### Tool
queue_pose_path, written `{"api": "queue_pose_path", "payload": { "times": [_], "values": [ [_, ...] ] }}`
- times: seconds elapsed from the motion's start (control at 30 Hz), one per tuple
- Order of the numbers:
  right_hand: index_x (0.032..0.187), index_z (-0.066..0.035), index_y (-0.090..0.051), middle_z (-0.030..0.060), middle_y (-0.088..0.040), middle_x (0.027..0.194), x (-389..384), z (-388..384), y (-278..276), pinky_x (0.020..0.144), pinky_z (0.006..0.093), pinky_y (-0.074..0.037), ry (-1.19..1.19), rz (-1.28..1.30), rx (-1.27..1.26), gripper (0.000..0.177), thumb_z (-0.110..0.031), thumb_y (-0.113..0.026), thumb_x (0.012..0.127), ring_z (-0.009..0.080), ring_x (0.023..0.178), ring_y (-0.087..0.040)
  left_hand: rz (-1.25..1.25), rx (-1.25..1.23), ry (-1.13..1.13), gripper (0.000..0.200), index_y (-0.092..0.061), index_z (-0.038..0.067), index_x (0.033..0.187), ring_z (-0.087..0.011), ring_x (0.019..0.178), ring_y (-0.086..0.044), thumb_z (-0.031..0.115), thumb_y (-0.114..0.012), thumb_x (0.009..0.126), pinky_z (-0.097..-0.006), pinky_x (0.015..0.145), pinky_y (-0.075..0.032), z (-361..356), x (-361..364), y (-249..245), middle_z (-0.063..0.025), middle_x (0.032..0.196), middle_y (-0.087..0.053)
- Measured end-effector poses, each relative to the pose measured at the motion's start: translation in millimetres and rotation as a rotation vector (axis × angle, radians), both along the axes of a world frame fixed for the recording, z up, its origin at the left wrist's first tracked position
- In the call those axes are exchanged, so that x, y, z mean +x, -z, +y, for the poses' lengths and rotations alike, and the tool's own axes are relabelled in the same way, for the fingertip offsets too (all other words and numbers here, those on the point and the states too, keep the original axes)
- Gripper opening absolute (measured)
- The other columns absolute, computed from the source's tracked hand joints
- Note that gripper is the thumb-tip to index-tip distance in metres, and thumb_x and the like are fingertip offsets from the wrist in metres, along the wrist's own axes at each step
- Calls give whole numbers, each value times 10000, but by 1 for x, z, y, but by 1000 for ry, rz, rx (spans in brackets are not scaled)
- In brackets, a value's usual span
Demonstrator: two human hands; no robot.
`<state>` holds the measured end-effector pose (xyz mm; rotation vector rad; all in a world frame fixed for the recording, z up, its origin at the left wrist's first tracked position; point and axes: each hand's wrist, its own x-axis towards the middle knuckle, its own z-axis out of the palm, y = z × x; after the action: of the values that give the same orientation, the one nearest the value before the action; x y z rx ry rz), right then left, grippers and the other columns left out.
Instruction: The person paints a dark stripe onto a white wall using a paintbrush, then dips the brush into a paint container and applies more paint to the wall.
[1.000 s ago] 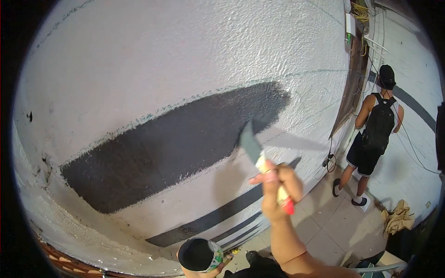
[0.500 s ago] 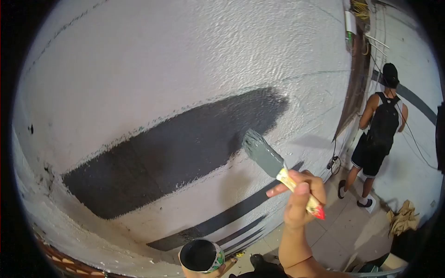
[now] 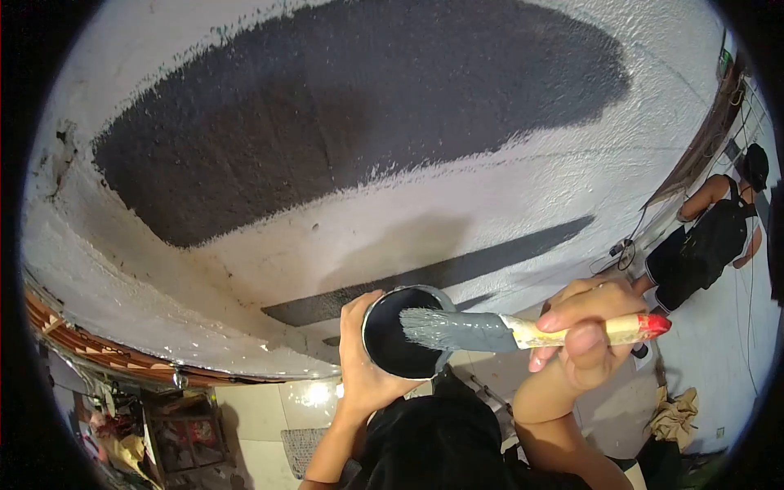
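My left hand [image 3: 359,363] is wrapped around a cup [image 3: 406,288] with dark grey paint [image 3: 385,335] inside. Over the cup's opening lies the bristle end of a paintbrush [image 3: 478,332], its bristles coated in grey paint. My right hand [image 3: 588,327] grips the brush by its yellowish, paint-spotted handle, which ends in a red tip. In front of me, the white wall [image 3: 392,220] carries a broad dark grey painted shape [image 3: 351,106] and a narrower grey stripe [image 3: 457,269] below it.
At the right, a person [image 3: 702,237] with a black backpack stands by another wall. Crumpled brown paper [image 3: 674,415] lies on the floor near that wall. Cables [image 3: 625,251] hang at the wall's corner. A wooden cabinet [image 3: 188,437] stands at the lower left.
My view has tilted downward. The brush has moved from near the wall to over the cup, and the cup, held in my left hand, now sits higher in view.
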<state>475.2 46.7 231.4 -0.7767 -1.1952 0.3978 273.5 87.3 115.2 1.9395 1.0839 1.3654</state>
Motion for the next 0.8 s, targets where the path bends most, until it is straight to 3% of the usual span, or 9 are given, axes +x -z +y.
{"api": "queue_pose_path", "payload": {
  "times": [0.1,0.13,0.17,0.33,0.5,0.63,0.8],
  "values": [
    [695,-36,-673,33,-609,526,-10,-7,14,433,243,-366,137,47,-141,189,-173,-771,780,84,410,-508,26,7,4,1025,-462,10,1340,-352,1158,-539,266,-947,474,-447,1000,-448,3,0,2,-177,1262,-509],
    [696,-32,-661,33,-610,532,-11,-5,18,430,244,-373,114,51,-174,182,-148,-767,787,78,412,-508,35,10,5,1028,-462,14,1342,-359,1160,-536,272,-947,472,-451,999,-448,4,-1,3,-181,1265,-507],
    [696,-28,-649,33,-611,539,-14,-3,22,427,245,-380,90,57,-208,178,-122,-763,795,73,415,-509,24,-11,17,1043,-439,6,1339,-282,1175,-549,246,-958,467,-404,1002,-451,6,0,7,-133,1258,-511],
    [708,-4,-598,36,-617,554,-23,4,32,402,235,-389,-41,212,-320,194,-52,-731,840,56,416,-515,37,55,36,1037,-441,3,1346,-303,1177,-549,260,-943,476,-410,999,-458,10,2,9,-154,1266,-508],
    [685,-38,-590,30,-624,554,-26,5,38,434,249,-414,28,-30,-286,210,-62,-755,812,67,458,-557,55,100,37,1038,-457,18,1348,-330,1168,-550,290,-939,470,-421,995,-459,11,6,12,-172,1270,-509],
    [693,-66,-611,12,-614,549,-24,10,35,438,253,-436,184,-351,-100,189,-92,-778,777,111,431,-572,28,86,61,968,-469,33,1344,-382,1131,-553,213,-934,514,-459,951,-473,9,9,2,-201,1265,-515],
    [659,-61,-611,13,-606,537,-25,13,33,432,246,-432,204,-415,-72,208,-90,-777,780,116,427,-581,31,88,61,949,-474,31,1337,-383,1112,-564,201,-931,523,-456,931,-487,9,10,4,-204,1260,-519]
  ]
}}
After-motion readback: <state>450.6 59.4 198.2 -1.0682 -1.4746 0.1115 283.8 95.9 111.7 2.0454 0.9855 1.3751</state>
